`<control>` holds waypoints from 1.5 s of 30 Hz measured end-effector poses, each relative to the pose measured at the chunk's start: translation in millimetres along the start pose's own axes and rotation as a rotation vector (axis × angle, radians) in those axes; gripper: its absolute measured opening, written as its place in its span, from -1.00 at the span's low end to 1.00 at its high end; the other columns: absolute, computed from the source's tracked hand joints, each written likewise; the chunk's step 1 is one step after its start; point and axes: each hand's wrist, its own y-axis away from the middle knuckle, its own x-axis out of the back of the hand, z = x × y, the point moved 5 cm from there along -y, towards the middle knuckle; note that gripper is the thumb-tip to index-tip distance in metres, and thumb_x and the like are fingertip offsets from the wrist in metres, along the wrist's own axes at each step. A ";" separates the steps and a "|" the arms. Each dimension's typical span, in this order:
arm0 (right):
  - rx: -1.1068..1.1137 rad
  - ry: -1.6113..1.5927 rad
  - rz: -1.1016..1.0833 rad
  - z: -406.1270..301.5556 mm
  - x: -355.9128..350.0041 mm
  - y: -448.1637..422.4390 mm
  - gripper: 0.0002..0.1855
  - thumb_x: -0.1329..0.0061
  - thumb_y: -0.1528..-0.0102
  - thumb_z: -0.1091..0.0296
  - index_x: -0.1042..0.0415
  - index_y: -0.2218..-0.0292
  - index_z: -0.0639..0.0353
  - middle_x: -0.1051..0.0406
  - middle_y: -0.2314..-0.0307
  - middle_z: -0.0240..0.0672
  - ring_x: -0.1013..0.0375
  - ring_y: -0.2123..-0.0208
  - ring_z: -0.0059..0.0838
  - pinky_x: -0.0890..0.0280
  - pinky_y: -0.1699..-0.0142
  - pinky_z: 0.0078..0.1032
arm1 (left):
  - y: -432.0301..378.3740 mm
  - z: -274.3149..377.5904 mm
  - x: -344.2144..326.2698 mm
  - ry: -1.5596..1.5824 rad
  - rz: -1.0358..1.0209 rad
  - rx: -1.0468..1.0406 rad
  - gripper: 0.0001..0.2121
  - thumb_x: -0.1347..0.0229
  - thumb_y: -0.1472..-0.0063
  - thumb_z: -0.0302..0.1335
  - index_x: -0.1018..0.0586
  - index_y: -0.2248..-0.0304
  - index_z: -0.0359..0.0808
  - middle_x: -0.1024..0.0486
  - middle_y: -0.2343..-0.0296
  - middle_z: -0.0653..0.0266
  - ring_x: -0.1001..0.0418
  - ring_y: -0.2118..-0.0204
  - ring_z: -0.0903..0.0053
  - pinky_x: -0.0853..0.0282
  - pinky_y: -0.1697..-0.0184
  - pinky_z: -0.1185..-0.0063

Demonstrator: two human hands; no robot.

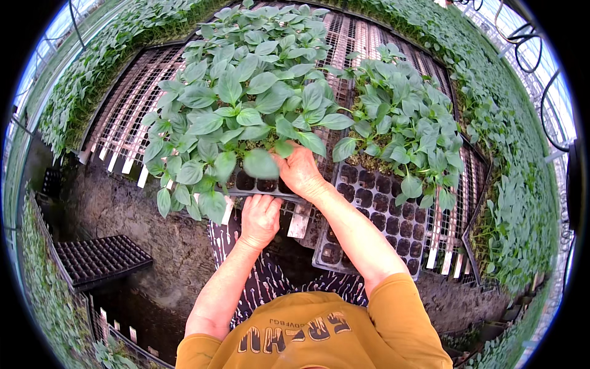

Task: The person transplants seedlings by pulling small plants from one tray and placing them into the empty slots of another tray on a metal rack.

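A dark plug tray (pixel 244 182) lies before me, most of it under broad-leaved green seedlings (pixel 230 106). Soil shows in several cells along its near edge. My left hand (pixel 261 219) grips that near rim with curled fingers. Reaching in among the front plants, my right hand (pixel 300 169) pinches a seedling low down; leaves partly hide the fingertips. One leaf (pixel 261 163) beside this hand is blurred. To the right stands a second plug tray (pixel 379 201), with seedlings (pixel 401 115) over its far part and soil-filled cells without plants over its near part.
The trays rest on a mesh bench (pixel 138 104) with pale slats (pixel 299 221) at the near edge. A black cell tray (pixel 103 259) sits at the lower left. Dense seedlings (pixel 516 193) border the bench on both sides and behind. Black cables (pixel 521 44) hang at upper right.
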 end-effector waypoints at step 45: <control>-0.026 0.132 -0.234 -44.4 90.2 55.2 -0.75 0.11 -0.05 0.41 -0.39 0.23 0.33 -0.37 0.52 -0.06 -0.42 0.44 -0.09 -0.29 0.31 -0.32 | 2.1 -3.3 -0.1 -0.034 -0.073 0.040 -0.81 -0.07 0.17 -0.59 -0.48 0.45 -0.26 -0.34 0.52 0.29 -0.33 0.38 0.35 -0.23 0.33 0.45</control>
